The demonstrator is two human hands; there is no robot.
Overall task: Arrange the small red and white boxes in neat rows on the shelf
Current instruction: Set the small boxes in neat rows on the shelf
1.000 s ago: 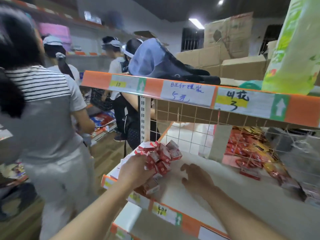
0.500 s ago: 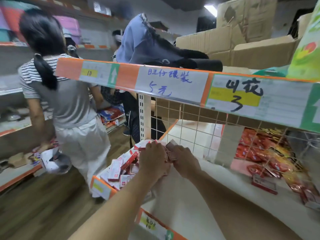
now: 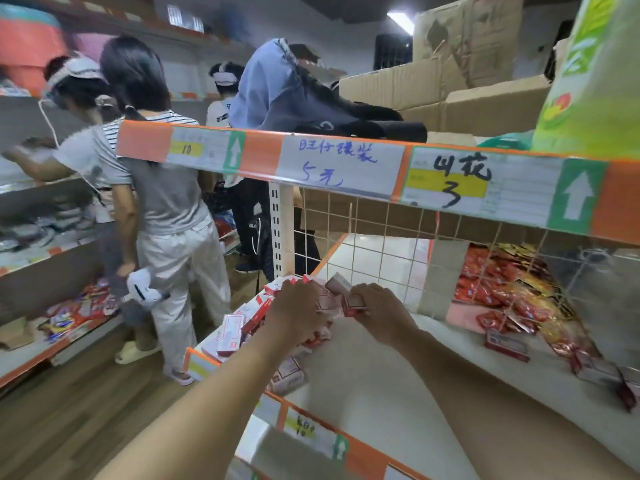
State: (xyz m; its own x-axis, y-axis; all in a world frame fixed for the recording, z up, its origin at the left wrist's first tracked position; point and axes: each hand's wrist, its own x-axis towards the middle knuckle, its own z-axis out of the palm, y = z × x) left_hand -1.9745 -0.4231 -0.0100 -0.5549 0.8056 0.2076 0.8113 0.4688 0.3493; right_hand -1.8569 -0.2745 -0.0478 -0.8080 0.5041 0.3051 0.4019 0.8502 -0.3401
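**Red-and-white boxes [image 3: 235, 330] heaped at shelf [image 3: 363, 393] lip: spill risk**

Nearest: low orange front strip [image 3: 313, 432], loose boxes right against it, easily swept to the floor [image 3: 86, 427]. Left hand [image 3: 298, 315] laid over the heap, grip hidden, cannot tell. Right hand [image 3: 379, 315] pinching one box [image 3: 354, 302] just beside. Bare room rightward for rows. Behind: wire mesh [image 3: 381, 244] as hard stop, upper shelf [image 3: 346, 168] low overhead.

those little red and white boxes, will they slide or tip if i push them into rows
Probably light: the right hand pinches one box. Likely stiff, as edges look square. Apt to topple: the pile lies jumbled, some on edge.
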